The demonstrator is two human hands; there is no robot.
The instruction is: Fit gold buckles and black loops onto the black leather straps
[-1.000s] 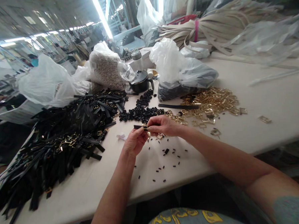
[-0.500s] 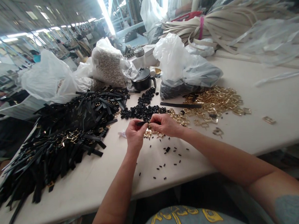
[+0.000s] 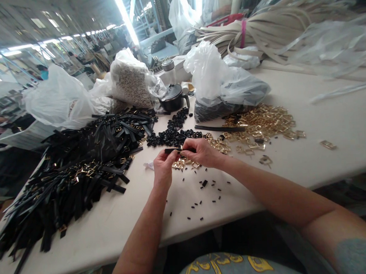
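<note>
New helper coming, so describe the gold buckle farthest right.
On the pale table, find the pile of gold buckles beside a plastic bag. Farther right lies one rectangular gold buckle. Unlike the heaped ones, it lies alone, rightmost of all.

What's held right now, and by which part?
Black strap, pinched between the fingers of both hands: left hand near one end, right hand towards the other.

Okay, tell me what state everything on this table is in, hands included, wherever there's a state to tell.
Left hand: pinching the black strap
Right hand: pinching the same strap
Black strap: held between both hands
Black pot: lid on
Clear jar: capped, upright
Beige strips: bundled, tied with pink
Gold buckles: loosely heaped
</note>
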